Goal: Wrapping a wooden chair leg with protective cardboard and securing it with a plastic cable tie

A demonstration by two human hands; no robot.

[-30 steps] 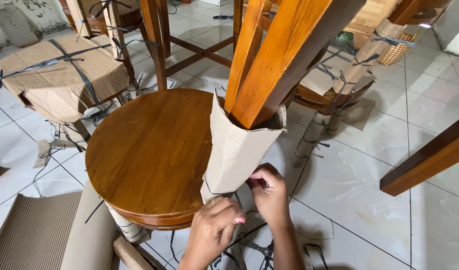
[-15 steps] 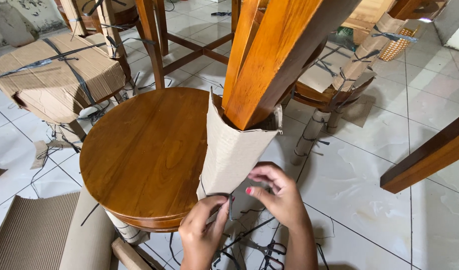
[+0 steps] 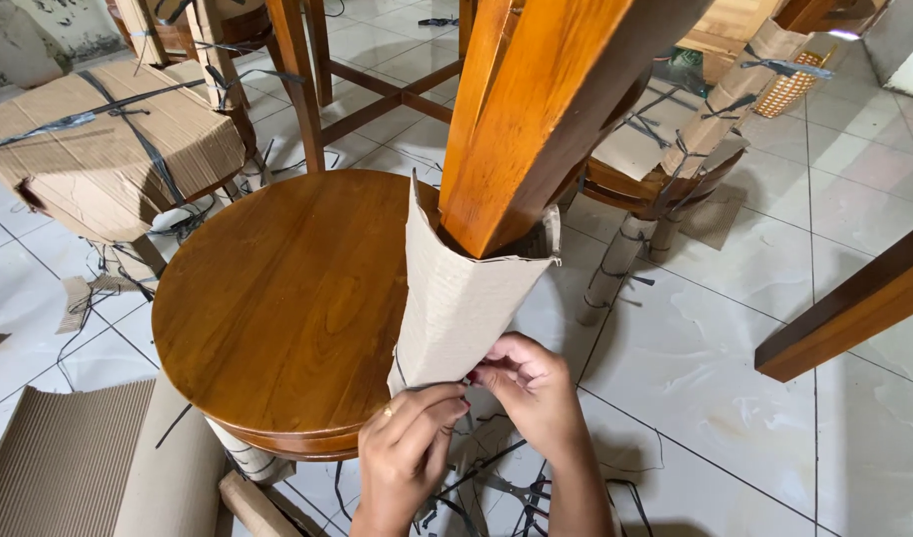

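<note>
Round seat: varnished wood, smooth, semi-glossy, visible grain. Leg: same polished wood. Leg wrap: matt, finely ribbed corrugated cardboard. Binding strap: thin dark plastic. Floor: glossy pale ceramic tile. Lower left sheet: rough ribbed cardboard.

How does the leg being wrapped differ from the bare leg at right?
The wrapped leg has cardboard sleeved around its lower part, with the left hand and right hand at the sleeve's bottom edge; the bare leg has none and is untouched. The wrapped leg looks orange-lit, the bare leg darker brown. Both are squared wood.
</note>
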